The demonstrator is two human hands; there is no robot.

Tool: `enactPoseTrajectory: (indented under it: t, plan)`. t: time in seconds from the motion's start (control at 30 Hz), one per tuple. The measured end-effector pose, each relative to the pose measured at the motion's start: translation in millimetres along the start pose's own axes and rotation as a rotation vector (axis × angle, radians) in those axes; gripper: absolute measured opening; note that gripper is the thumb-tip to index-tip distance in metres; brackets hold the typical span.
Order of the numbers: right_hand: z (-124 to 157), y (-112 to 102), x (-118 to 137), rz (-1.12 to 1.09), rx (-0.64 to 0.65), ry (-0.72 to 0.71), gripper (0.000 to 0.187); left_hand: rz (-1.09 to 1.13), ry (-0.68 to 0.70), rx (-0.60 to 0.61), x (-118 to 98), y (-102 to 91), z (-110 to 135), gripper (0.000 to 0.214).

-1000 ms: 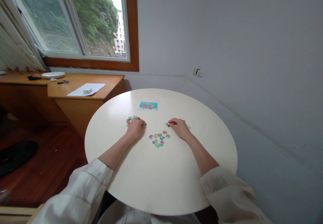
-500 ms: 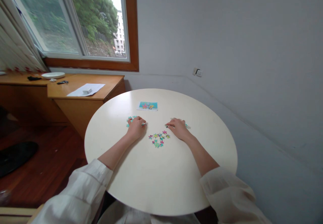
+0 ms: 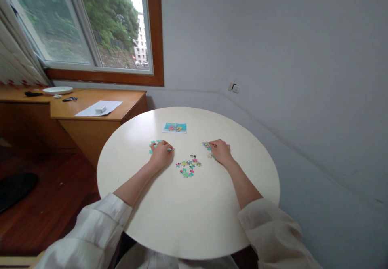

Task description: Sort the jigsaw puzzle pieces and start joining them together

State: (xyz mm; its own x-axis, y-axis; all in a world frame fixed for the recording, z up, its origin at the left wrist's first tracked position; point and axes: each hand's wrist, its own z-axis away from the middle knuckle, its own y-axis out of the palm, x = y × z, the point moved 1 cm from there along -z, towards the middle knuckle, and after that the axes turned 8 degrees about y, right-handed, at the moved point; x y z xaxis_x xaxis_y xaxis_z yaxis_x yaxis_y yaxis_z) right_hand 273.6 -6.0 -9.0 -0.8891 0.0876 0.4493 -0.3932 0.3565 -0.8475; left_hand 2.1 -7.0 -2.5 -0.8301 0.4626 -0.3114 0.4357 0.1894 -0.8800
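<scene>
With the middle group (image 3: 190, 164) of puzzle pieces as your landmark, your 2 hands are well apart, 1 on each side of it and slightly beyond it. Your left hand (image 3: 161, 153) has its fingers closed on a small teal piece (image 3: 169, 149), with the left pile (image 3: 151, 147) just past it. Your right hand (image 3: 222, 151) lies over the right pile (image 3: 206, 144), fingertips down among the pieces; you cannot tell from here whether they grip any. The picture card (image 3: 176, 128) lies beyond the middle group on the same bench (image 3: 182, 212).

To pick well on the right, separate 1 piece from its neighbours with a fingertip, then pinch it by its edges so the printed face stays readable against the card. Some pieces there look pale, perhaps face down, so turn those over first. Keep your wrist clear of the middle group.

Compared with half a second ago, your right hand has drawn away from the middle group, and a dark-marked piece (image 3: 193, 156) now sits at that group's far edge. Your left hand has hardly moved.
</scene>
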Motion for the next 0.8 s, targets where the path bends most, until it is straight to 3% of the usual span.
enactPoseTrajectory:
  t: [0.27, 0.5, 0.8]
  plan:
    - [5.6, 4.8, 5.5, 0.107, 0.072, -0.022, 0.028, 0.011, -0.021, 0.022, -7.7, -5.5, 1.1, 0.023]
    - [5.5, 6.0, 5.6, 0.067, 0.014, -0.050, 0.021, 0.020, -0.011, 0.022, -8.5, -6.3, 1.8, 0.022]
    - [5.4, 4.4, 9.7, 0.032, 0.015, -0.059, 0.014, 0.103, 0.165, 0.015, -12.3, -3.6, 3.5, 0.024]
